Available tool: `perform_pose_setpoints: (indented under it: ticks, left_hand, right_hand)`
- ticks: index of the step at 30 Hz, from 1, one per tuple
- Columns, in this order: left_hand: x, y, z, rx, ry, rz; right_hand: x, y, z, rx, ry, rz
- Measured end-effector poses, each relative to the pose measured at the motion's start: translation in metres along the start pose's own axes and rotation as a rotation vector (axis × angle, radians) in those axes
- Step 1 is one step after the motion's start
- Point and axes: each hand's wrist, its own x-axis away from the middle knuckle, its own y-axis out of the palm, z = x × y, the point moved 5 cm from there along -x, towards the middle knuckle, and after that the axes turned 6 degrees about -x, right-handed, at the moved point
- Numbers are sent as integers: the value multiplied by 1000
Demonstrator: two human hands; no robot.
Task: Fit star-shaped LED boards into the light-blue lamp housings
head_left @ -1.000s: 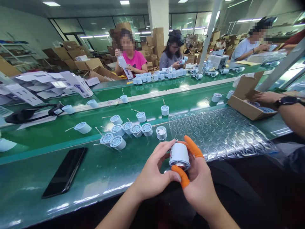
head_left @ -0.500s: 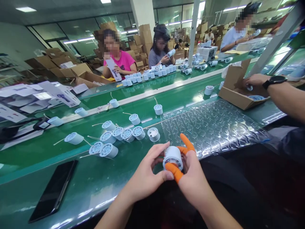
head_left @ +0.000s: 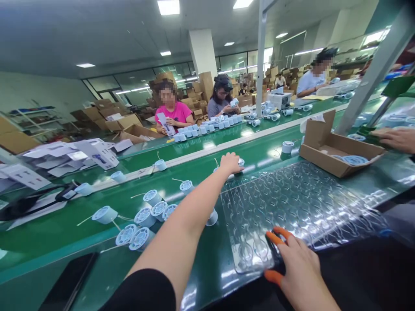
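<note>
My left hand (head_left: 231, 164) is stretched far forward over the green belt, fingers closed around a small light blue cylindrical housing (head_left: 241, 162) that shows at its right side. Close to me, my right hand (head_left: 296, 259) wears orange finger cots. Its fingers are spread at the near edge of a clear plastic blister tray (head_left: 275, 194), with nothing plainly held. Several light blue housings (head_left: 104, 214) with pale wires lie to the left of my left arm; another housing (head_left: 212, 217) is partly hidden behind that forearm.
At the right stands an open cardboard box (head_left: 337, 162) with blue rings inside; a co-worker's hand (head_left: 397, 139) is beyond it. A black phone (head_left: 69, 280) lies near left. Co-workers sit across the belt, past rows of blue parts (head_left: 210, 125). A metal post (head_left: 372, 73) rises at right.
Both hands were together around one housing near me. They have parted: the left has reached forward to the belt, the right has moved right and down, opening. The co-worker's hand has left the box.
</note>
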Motion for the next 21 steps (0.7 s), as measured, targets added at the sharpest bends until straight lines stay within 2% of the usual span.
perform_pose_setpoints:
  ticks: [2, 4, 7, 10, 11, 12, 13, 15, 17, 19, 21]
  left_hand:
    - [-8, 14, -21, -46, -74, -125]
    - [-4, 23, -40, -86, -142, -219]
    - [22, 13, -59, -123, -186, -233]
    - [84, -19, -65, -155, -176, -130]
    - [114, -30, -64, -164, -161, -80]
    - [148, -41, -60, -166, -81, 6]
    - [184, -46, -57, -165, -11, 28]
    - [253, -42, -58, -194, 21, -7]
    - [306, -30, -71, -252, -65, -53]
    - [330, -20, -83, -256, -103, -45]
    - [325, -18, -91, -200, -73, 9]
  right_hand:
    - [4, 6, 9, 180, -12, -1]
    - [5, 8, 15, 243, -35, 0]
    - [6, 1, 18, 174, -92, 20]
    - [9, -16, 14, -2, -171, 104]
    - [12, -23, 12, -55, -182, 130]
    - [15, -30, 10, -95, -177, 162]
    - [19, -35, 8, -117, -158, 190]
    - [29, -42, 5, -116, -99, 243]
    - [40, -43, 5, -97, -67, 291]
    - [51, -36, 8, -91, -55, 310]
    - [62, -23, 14, -104, -48, 312]
